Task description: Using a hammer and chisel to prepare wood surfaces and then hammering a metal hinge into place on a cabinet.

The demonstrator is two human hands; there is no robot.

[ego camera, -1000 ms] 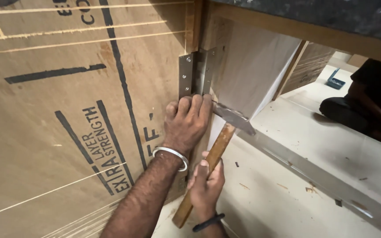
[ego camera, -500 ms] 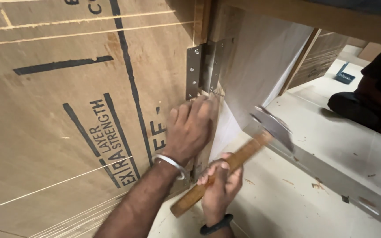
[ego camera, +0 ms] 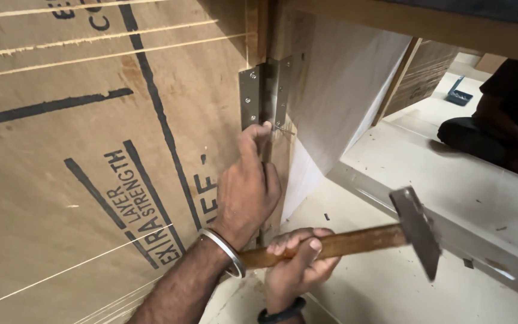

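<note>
My left hand (ego camera: 248,186) reaches up to a steel hinge (ego camera: 265,90) fixed between a plywood door (ego camera: 91,150) and a cabinet side panel (ego camera: 337,90). Its fingertips pinch a thin nail (ego camera: 283,128) that sticks out at the hinge's lower edge. My right hand (ego camera: 295,264) grips the wooden handle of a hammer (ego camera: 391,235). The hammer lies nearly level, its dark metal head out to the right, well away from the hinge. A metal bangle circles my left wrist and a dark band my right.
A pale shelf or floor panel (ego camera: 451,198) runs under the cabinet, strewn with small chips and screws. Another person in dark clothes (ego camera: 499,132) sits at the far right. A small blue box (ego camera: 460,96) lies on the floor beyond.
The hammer head has swung away from the hinge, down and to the right. My left hand has shifted up, fingertips now at the hinge's lower edge with the nail.
</note>
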